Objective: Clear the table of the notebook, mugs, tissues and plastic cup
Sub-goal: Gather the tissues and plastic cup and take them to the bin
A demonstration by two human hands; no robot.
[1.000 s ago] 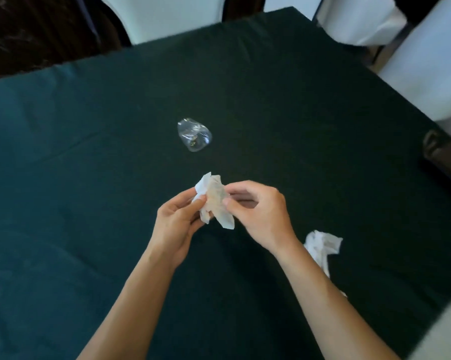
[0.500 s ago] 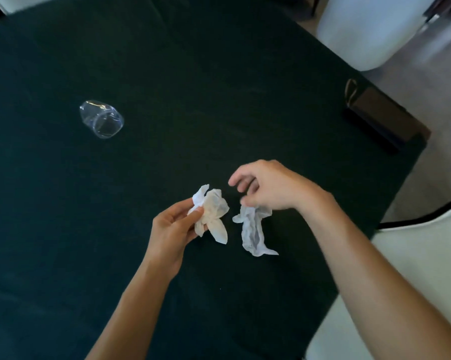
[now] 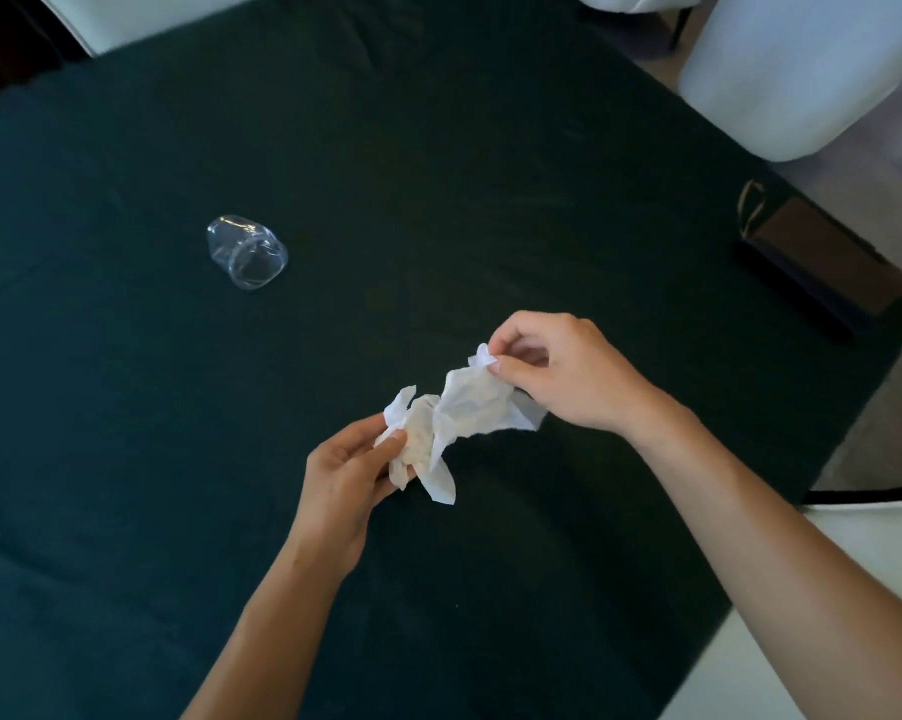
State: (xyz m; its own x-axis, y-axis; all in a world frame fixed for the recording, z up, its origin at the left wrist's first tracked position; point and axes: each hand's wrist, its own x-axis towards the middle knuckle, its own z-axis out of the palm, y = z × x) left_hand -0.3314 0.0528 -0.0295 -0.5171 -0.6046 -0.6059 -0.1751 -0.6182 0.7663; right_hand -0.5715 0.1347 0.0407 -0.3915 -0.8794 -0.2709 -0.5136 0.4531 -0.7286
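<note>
My left hand (image 3: 353, 472) pinches a crumpled white tissue (image 3: 419, 443) above the dark green tablecloth (image 3: 438, 148). My right hand (image 3: 568, 374) holds a second crumpled white tissue (image 3: 477, 402) by its top corner, lifted and touching the first one. A clear plastic cup (image 3: 246, 252) lies on its side on the cloth, far to the left of both hands. No notebook or mug is in view.
A dark paper bag (image 3: 823, 257) with handles stands off the table's right corner. White-covered chairs stand at the back right (image 3: 802, 80), the near right (image 3: 854, 537) and the back left (image 3: 142, 13). The table's right edge runs diagonally close to my right forearm.
My right hand has picked the second tissue up off the cloth and brought it against the tissue in my left hand. The view has shifted a little.
</note>
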